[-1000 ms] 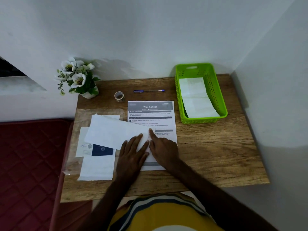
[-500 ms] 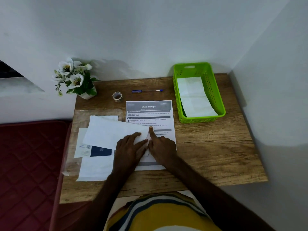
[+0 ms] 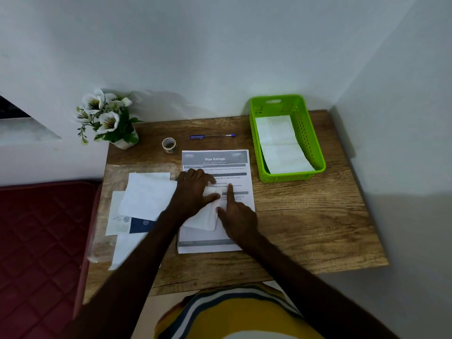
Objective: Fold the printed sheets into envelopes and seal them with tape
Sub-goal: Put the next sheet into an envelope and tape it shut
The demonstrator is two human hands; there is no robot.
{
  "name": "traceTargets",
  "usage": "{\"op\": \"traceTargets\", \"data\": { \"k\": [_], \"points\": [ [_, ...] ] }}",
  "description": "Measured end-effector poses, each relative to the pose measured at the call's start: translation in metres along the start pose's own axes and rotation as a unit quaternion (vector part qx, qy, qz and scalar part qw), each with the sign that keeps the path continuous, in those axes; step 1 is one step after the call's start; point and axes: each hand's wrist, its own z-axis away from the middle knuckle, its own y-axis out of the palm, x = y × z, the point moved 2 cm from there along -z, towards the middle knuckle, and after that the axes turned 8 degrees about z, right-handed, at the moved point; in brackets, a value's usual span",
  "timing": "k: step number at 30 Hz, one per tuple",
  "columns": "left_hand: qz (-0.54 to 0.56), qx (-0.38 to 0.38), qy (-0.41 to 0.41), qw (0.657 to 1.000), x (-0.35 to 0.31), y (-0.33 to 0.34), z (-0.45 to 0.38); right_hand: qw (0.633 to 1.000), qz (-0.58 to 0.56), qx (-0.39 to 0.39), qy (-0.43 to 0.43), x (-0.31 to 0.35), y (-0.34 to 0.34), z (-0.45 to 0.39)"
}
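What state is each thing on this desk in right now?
Folded paper: partly folded, pressed by both hands.
Left hand: flat on the paper.
Right hand: forefinger pressing the fold.
Printed sheet: flat, unfolded.
Tape: untouched.
Pen: lying idle.
Basket: holds folded papers.

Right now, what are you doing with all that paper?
A person is folding a white sheet on top of a printed page at a wooden table. The left hand presses the fold flat while the right hand points one finger down on it. The tape and a pen lie untouched near the wall. Folded papers already sit in the green basket.
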Motion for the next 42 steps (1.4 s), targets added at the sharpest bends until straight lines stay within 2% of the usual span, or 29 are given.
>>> {"op": "traceTargets", "data": {
  "k": [6, 8, 12, 14, 16, 18, 21, 27, 34, 40, 42],
  "points": [
    [0.051, 0.028, -0.002, 0.998, 0.003, -0.002, -0.01, 1.0, -0.014, 0.01, 0.003, -0.002, 0.002, -0.002],
    [0.075, 0.025, 0.004, 0.997, 0.005, -0.005, -0.01, 0.998, -0.054, 0.017, 0.016, -0.004, 0.001, -0.002],
    [0.152, 0.014, 0.017, 0.988, 0.008, -0.013, -0.013, 0.984, -0.16, -0.077, -0.01, -0.008, -0.021, -0.007],
    [0.182, 0.019, 0.003, 0.983, 0.008, -0.017, -0.015, 0.978, -0.198, -0.067, -0.015, -0.007, -0.03, -0.015],
    [0.209, 0.032, -0.024, 0.977, 0.008, -0.02, -0.018, 0.957, -0.291, -0.006, -0.009, -0.004, -0.034, -0.021],
    [0.228, 0.037, -0.046, 0.972, 0.005, -0.023, -0.022, 0.915, -0.401, 0.036, 0.015, -0.003, -0.034, -0.023],
    [0.256, 0.043, -0.065, 0.963, 0.002, -0.024, -0.025, 0.877, -0.479, 0.024, 0.039, -0.002, -0.031, -0.024],
    [0.326, 0.053, -0.052, 0.943, -0.007, -0.029, -0.028, 0.868, -0.496, -0.016, 0.002, 0.0, -0.025, -0.024],
    [0.327, 0.037, -0.087, 0.94, -0.005, -0.025, -0.032, 0.826, -0.557, 0.082, 0.019, -0.006, -0.011, -0.022],
    [0.295, 0.032, -0.075, 0.952, -0.007, -0.023, -0.034, 0.837, -0.546, 0.022, 0.026, -0.011, -0.007, -0.025],
    [0.291, 0.036, -0.076, 0.953, -0.008, -0.021, -0.035, 0.83, -0.556, 0.03, 0.027, -0.012, -0.008, -0.023]
  ]
}}
